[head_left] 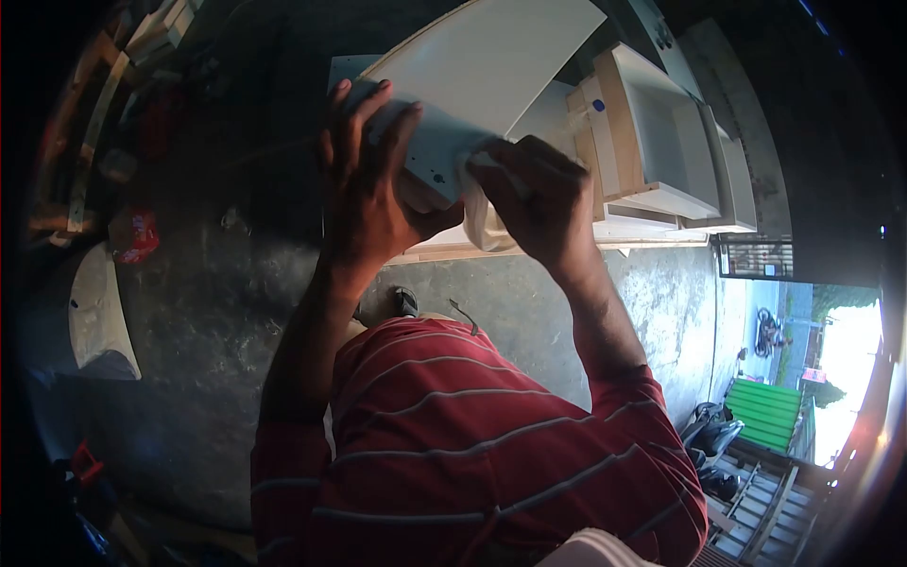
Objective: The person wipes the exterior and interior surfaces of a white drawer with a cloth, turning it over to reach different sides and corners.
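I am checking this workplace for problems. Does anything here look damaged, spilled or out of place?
Nothing is clearly damaged or spilled. The left hand grips a white board, and the right hand presses a white cloth against it. White boxes stand tilted behind. The floor looks stained and rough.

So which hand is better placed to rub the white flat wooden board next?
Probably the right hand: it presses a crumpled white cloth against the white flat board at its edge, while the left hand is busy gripping the board's corner.
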Demonstrator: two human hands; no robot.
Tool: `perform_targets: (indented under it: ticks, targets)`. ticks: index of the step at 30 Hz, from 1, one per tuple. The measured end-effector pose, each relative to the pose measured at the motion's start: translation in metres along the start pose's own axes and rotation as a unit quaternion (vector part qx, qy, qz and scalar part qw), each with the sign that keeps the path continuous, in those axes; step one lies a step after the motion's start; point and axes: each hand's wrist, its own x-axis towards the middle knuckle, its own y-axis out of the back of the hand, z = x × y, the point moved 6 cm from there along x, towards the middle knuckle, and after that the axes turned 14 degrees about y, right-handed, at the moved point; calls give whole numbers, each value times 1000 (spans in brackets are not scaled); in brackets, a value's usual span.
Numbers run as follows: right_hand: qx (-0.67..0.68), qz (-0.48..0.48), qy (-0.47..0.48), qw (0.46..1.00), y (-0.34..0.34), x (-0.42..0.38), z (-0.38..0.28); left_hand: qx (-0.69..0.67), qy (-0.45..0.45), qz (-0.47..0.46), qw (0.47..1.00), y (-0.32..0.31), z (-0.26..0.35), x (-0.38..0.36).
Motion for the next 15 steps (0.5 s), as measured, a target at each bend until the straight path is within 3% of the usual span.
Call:
perform_targets:
  ticks: [5,8,11,15]
  targets:
    - [27,-35,-31,999,-2,11,-17,-27,-14,9,999,-3,-3,-1]
    - [122,-59,-180,974,-5,3,2,-23,-6,-1,1000,-3,-4,-2]
    - [67,-24,-258,964,1,4,19,-32,-8,-1,999,-3,-5,-1]
    - [29,-38,-86,995,-2,4,-7,-24,-13,28,999,-7,-6,-2]
